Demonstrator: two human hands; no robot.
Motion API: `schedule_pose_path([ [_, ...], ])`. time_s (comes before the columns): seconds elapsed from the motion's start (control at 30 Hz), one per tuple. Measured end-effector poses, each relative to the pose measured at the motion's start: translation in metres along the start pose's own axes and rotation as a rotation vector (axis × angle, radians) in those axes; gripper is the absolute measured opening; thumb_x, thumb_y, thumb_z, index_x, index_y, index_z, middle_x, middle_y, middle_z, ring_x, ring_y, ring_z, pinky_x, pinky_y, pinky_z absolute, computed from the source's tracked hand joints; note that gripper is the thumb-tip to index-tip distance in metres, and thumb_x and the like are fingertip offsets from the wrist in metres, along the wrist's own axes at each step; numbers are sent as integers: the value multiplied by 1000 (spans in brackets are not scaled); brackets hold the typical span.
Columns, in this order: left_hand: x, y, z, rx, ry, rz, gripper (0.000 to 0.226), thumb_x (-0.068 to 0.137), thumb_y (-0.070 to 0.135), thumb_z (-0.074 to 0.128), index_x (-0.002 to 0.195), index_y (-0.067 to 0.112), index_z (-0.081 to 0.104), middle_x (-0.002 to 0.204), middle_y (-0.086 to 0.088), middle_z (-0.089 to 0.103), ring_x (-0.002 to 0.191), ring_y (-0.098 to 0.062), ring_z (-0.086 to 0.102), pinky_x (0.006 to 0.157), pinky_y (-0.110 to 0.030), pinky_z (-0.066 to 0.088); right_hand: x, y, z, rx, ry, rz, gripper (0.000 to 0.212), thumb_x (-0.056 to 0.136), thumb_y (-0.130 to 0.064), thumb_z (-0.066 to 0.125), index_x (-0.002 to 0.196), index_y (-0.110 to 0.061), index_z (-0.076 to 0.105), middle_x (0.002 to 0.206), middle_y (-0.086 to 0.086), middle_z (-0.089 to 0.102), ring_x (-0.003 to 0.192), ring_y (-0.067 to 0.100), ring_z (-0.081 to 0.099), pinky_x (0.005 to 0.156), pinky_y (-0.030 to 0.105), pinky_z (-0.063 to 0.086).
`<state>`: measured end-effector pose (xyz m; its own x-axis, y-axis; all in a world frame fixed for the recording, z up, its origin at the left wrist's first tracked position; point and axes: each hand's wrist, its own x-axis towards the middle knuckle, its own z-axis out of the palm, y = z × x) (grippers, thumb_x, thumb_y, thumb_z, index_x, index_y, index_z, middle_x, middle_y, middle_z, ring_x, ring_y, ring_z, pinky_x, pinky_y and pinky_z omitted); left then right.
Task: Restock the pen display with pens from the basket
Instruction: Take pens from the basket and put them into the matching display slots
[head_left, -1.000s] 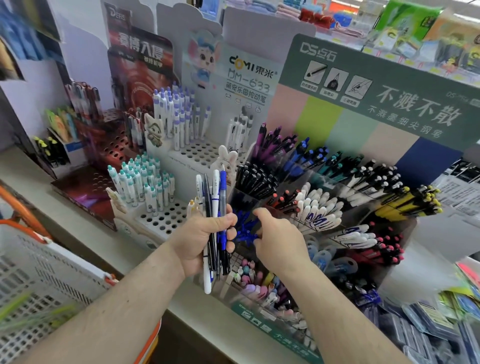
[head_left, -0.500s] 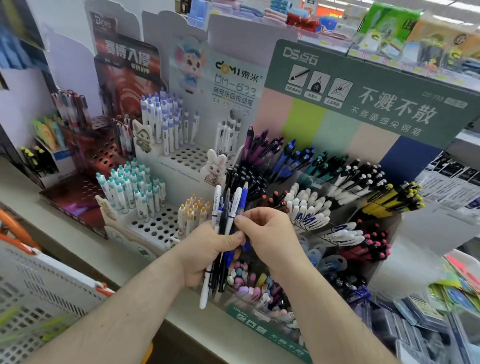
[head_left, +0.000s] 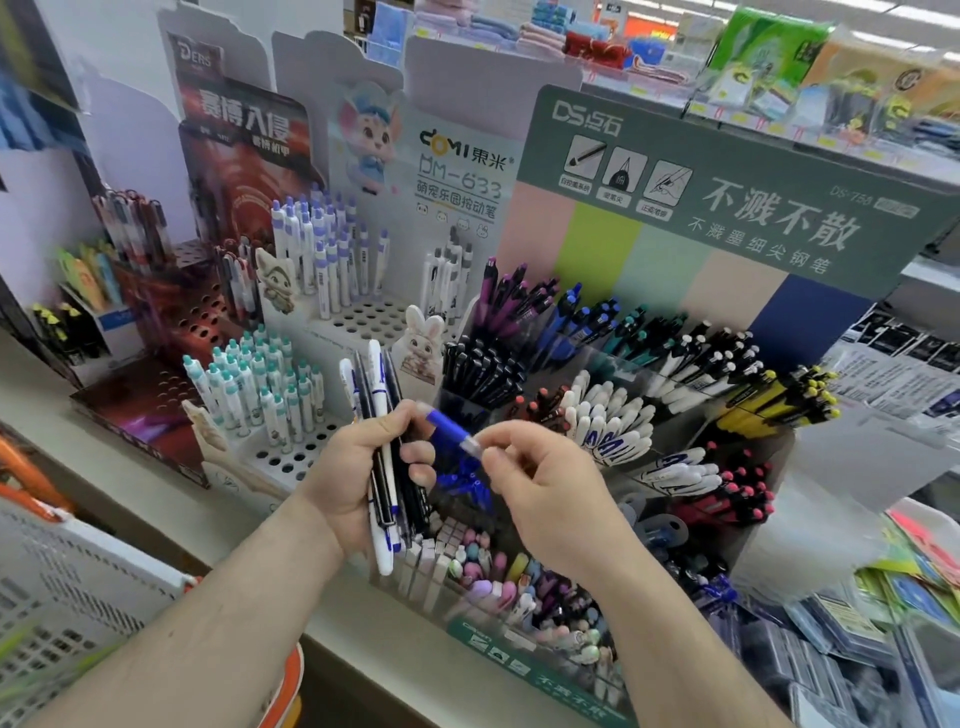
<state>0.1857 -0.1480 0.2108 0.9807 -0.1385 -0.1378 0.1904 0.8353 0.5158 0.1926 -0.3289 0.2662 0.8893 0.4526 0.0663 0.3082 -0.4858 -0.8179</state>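
A: Pens first — where are they?

B: Blue pen (head_left: 449, 430) lies crosswise btw both hands, just above the blue-pen slot of the pen display (head_left: 597, 395). Right hand (head_left: 540, 488) pinches its pale end w/ thumb and fingertip; the other end sits against the left hand (head_left: 363, 478). Left fingers are clenched round a bundle of pens (head_left: 382, 467), white and dark ones, standing upright.

A: Basket?

B: White basket (head_left: 78, 597) w/ orange handle, lower left, well apart from the hands.

A: What could go wrong?

B: My guess: the pinch is only on the tip, so the blue pen may slip and drop into the wrong compartment. Also the left grip looks full; pulling one pen out could drag a neighbour loose. Slots are packed, so pushing in at an angle may knock others over.

A: Anything unclear?

B: Blue pen is motion-blurred; can't tell cap from barrel. Basket contents barely show thru the mesh. Hands hide part of the blue slot, so how full it is, can't say. Display's right edge is cut off.
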Motion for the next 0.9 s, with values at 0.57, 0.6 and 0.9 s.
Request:
schedule_pose_path([
  [0.57, -1, -4, 0, -3, 72, 12, 25, 68, 5, 74, 83, 15, 57, 71, 0, 60, 51, -11, 58, 43, -20, 46, 3, -3, -15, 743, 498, 223, 15, 88, 1, 69, 102, -5, 65, 75, 6, 72, 66, 17, 72, 59, 21, 57],
  [0.6, -2, -6, 2, 19, 84, 7, 16, 75, 5, 62, 85, 15, 55, 71, -1, 60, 50, -11, 57, 42, -20, 46, 3, -4, -13, 759, 530, 192, 13, 89, -1, 68, 101, -5, 66, 74, 5, 73, 65, 17, 72, 59, 21, 57],
  [0.9, -5, -4, -10, 40, 153, 27, 14, 78, 6, 54, 86, 17, 54, 74, 0, 61, 51, -10, 55, 43, -20, 44, -1, 10, -32, 136, 715, -229, 19, 91, -7, 69, 102, -22, 72, 89, 0, 72, 76, 9, 69, 70, 19, 56],
])
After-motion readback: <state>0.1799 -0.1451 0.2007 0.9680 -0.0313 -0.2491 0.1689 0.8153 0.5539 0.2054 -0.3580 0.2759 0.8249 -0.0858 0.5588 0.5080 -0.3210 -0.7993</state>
